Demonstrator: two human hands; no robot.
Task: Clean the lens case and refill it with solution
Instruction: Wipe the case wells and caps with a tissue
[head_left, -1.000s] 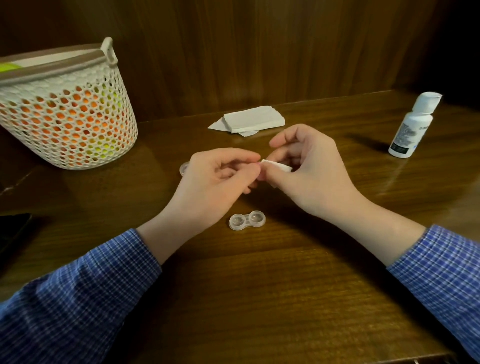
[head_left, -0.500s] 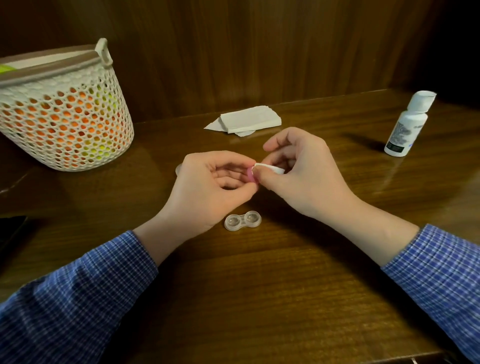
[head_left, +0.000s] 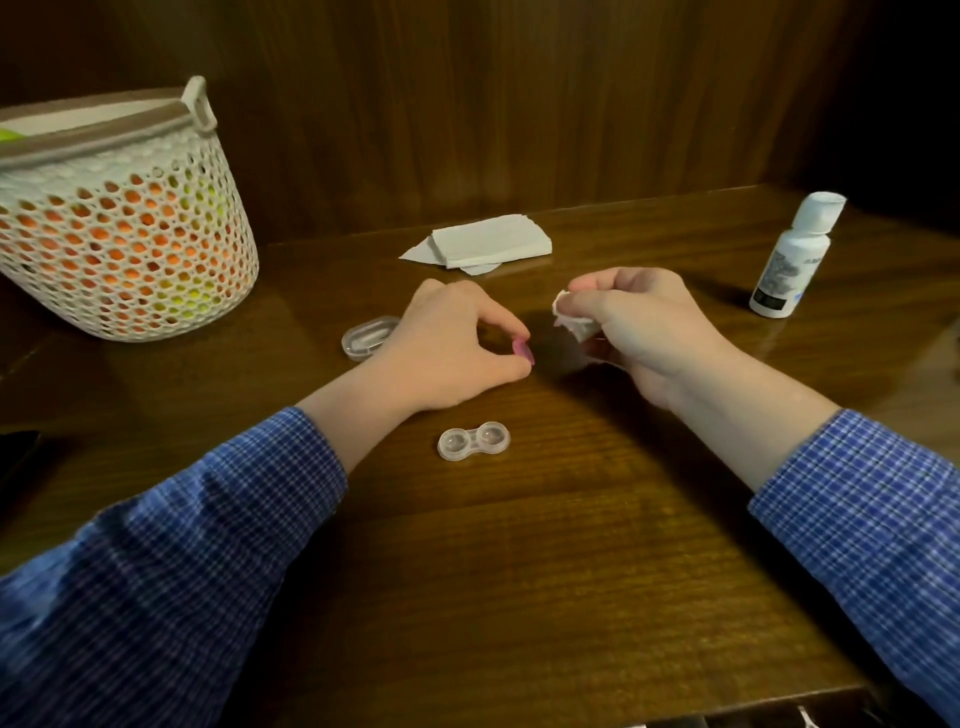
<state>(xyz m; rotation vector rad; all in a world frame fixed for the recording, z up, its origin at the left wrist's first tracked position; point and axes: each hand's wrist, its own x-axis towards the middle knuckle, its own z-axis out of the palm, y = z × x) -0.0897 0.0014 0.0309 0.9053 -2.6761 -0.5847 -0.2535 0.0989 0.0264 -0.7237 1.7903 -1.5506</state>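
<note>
The clear two-well lens case (head_left: 473, 440) lies open on the wooden table (head_left: 519, 571), between my forearms and with no caps on. My left hand (head_left: 452, 343) pinches a small pink cap (head_left: 522, 350) between thumb and forefinger, low over the table. My right hand (head_left: 644, 322) is closed on a crumpled white tissue (head_left: 569, 317), a short gap to the right of the cap. The white solution bottle (head_left: 792, 257) stands upright at the far right with its flip lid up.
A white mesh basket (head_left: 119, 228) with orange and yellow contents stands at the back left. A stack of folded tissues (head_left: 488, 241) lies by the wooden back wall. A clear oval lid (head_left: 369, 338) rests just left of my left hand. A dark object (head_left: 15, 452) lies at the left edge.
My hands have come apart: the left has lowered toward the table with the pink cap, and the right has drawn away to the right with the tissue.
</note>
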